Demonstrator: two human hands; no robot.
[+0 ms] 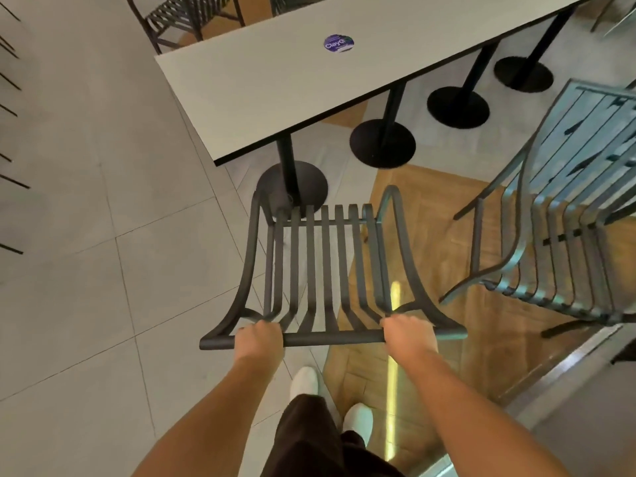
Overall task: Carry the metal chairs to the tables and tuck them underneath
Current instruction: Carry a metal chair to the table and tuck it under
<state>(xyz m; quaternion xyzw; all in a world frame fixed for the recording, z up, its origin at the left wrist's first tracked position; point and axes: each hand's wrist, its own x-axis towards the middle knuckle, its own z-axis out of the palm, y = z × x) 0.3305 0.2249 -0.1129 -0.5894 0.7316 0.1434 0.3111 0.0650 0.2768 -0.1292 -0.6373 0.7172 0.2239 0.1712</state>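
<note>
Gripping the top rail of a dark slatted metal chair [320, 266], the left hand [258, 339] and right hand [409, 335] each curl their fingers round it. The chair's seat front lies just short of the long white table [275, 98], beside its nearest pedestal base [292, 182]. A second chair [564, 215] sits to the right.

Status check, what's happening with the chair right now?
Left hand and right hand grip the chair by its top rail. Front short of the table. Pedestal base dead ahead.
</note>
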